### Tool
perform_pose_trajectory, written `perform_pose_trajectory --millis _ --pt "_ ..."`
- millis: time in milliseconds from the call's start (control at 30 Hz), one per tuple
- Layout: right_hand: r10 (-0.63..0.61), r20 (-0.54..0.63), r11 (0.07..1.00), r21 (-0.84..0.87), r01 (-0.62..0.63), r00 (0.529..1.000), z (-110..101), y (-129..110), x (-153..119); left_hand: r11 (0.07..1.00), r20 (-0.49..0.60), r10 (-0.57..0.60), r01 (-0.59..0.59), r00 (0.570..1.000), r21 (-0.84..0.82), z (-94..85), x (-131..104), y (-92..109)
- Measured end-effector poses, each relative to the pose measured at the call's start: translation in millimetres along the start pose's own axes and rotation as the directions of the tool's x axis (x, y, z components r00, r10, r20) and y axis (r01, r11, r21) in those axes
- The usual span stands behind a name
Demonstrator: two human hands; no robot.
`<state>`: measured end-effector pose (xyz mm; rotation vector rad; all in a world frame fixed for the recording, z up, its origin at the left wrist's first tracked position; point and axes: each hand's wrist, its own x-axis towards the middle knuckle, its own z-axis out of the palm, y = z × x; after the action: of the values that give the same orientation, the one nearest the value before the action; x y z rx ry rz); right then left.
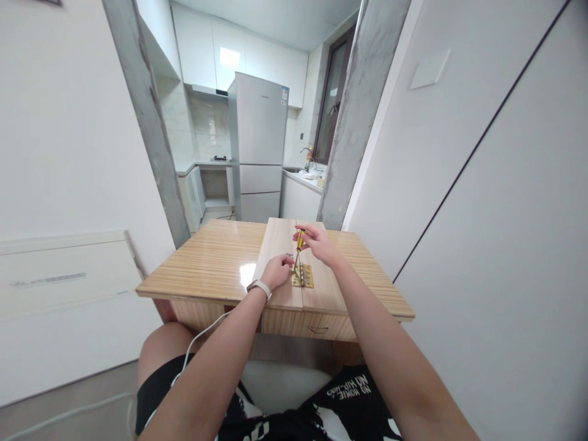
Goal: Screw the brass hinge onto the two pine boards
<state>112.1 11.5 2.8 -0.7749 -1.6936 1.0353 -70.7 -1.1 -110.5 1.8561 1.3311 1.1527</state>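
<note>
Head view, screwdriver (300, 241), tip down (nearly upright), toward hinge (303, 276)

A slim screwdriver (301, 239) with a yellow-and-black handle and a bare metal shaft is held handle-up at a slight slant, its tip pointing down at the left side of the brass-coloured butt hinge (309, 280), though whether it sits in a screw head is too small to tell. The hinge is opened flat, its barrel running along the seam between two boards, with one leaf on the left board (274, 240) and the other on the right board (324, 294). Both boards are pale, fine-grained wood, lying flat edge to edge across the glossy, striped counter (206, 257).
</note>
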Motion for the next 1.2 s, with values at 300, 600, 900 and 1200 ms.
perform_pose_trajectory --millis 300,600,900,1200 --pt "-0.025 -0.199 0.995 -0.104 0.004 0.98 8.4 9.0 2.6 1.0 0.012 -0.02 0.02 1.0 -0.006 -0.6 -0.6 2.3" --pt "-0.214 -0.341 0.899 -0.436 0.048 0.916 31.8 2.4 -12.3 1.0 0.009 -0.027 0.027 1.0 0.006 -2.8 -1.8 7.2" --pt "0.014 0.03 0.999 0.032 -0.015 0.999 5.0 -4.7 -2.9 1.0 0.007 -0.015 0.015 1.0 -0.006 -1.5 -1.2 5.2" --pt "0.007 -0.058 0.998 -0.055 -0.01 0.998 5.3 -2.9 -2.3 1.0 0.007 -0.017 0.017 1.0 -0.021 -1.4 -1.0 5.0"
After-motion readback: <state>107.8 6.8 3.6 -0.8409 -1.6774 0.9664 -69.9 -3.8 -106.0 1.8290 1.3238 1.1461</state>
